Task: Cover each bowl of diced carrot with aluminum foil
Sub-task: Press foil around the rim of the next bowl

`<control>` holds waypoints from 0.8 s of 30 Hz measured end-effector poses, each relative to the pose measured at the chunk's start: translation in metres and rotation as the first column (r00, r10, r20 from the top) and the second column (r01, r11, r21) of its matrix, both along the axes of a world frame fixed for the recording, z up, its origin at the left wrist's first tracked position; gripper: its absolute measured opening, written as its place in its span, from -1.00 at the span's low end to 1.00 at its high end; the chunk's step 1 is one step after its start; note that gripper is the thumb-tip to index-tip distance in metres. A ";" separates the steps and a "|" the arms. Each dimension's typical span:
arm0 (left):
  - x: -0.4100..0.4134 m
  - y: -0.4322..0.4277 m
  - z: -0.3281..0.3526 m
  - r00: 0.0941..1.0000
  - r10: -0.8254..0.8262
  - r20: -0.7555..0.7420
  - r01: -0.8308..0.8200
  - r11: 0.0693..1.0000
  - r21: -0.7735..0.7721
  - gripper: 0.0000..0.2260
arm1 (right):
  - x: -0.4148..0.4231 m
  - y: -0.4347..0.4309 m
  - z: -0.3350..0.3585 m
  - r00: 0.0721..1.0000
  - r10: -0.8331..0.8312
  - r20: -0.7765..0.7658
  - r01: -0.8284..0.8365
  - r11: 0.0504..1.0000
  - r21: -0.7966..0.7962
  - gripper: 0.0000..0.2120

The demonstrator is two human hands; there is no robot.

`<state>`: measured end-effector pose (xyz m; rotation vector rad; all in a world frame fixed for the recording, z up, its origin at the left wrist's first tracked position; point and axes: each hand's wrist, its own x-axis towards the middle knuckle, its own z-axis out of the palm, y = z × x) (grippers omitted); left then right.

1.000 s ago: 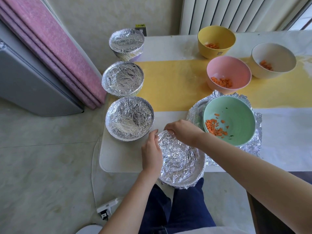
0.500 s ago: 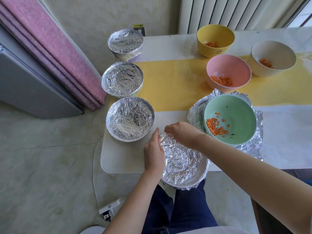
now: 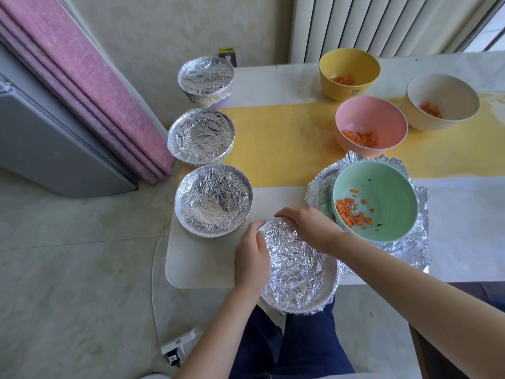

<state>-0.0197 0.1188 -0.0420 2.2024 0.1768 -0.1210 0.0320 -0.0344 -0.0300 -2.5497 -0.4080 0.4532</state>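
Observation:
A foil-covered bowl [image 3: 297, 272] sits at the table's near edge. My left hand [image 3: 252, 258] cups its left rim, and my right hand [image 3: 308, 228] curls over the far rim, pressing the foil. Just right of it stands a green bowl [image 3: 382, 192] of diced carrot on a crumpled foil sheet [image 3: 412, 250]. Further back, a pink bowl [image 3: 369, 119], a yellow bowl [image 3: 349, 64] and a cream bowl [image 3: 442, 91] hold carrot, uncovered. Three foil-covered bowls line the left side: the near one [image 3: 213, 199], the middle one [image 3: 201, 135] and the far one [image 3: 205, 76].
The white table [image 3: 202, 266] carries a yellow runner [image 3: 281, 143]. Pink folded fabric [image 3: 90, 80] and a grey panel [image 3: 41, 149] lean at the left. A white power strip [image 3: 177, 348] lies on the floor. A radiator [image 3: 369, 23] stands behind the table.
Both hands have shifted slightly along the far rim of the near foil-covered bowl, still pressing the foil. The other bowls have not moved.

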 end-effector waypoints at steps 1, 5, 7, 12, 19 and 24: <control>0.004 0.001 -0.001 1.000 -0.025 0.003 0.025 1.000 -0.002 -0.74 | 0.001 0.000 0.002 1.000 0.010 0.001 -0.010 1.000 -0.008 -0.73; 0.010 0.003 -0.005 0.998 -0.032 0.052 0.029 0.998 0.060 -0.78 | 0.004 0.001 0.002 0.997 0.066 -0.031 -0.068 0.994 -0.083 -0.79; 0.010 0.001 -0.005 0.997 -0.027 0.076 0.019 0.996 0.093 -0.79 | 0.007 0.002 0.003 0.997 0.067 -0.033 -0.070 0.991 -0.110 -0.80; 0.009 -0.001 -0.006 0.994 -0.015 0.110 0.001 0.992 0.129 -0.78 | 0.013 0.006 0.010 0.990 0.129 -0.052 -0.138 0.951 -0.275 -0.70; 0.007 -0.001 -0.006 0.995 -0.022 0.102 0.007 0.989 0.148 -0.78 | 0.011 0.016 0.003 0.985 0.173 -0.024 -0.172 0.939 -0.298 -0.57; 0.006 -0.002 -0.005 0.995 -0.032 0.094 0.016 0.986 0.166 -0.79 | 0.015 0.025 0.015 0.977 0.211 -0.026 -0.199 0.870 -0.452 -0.65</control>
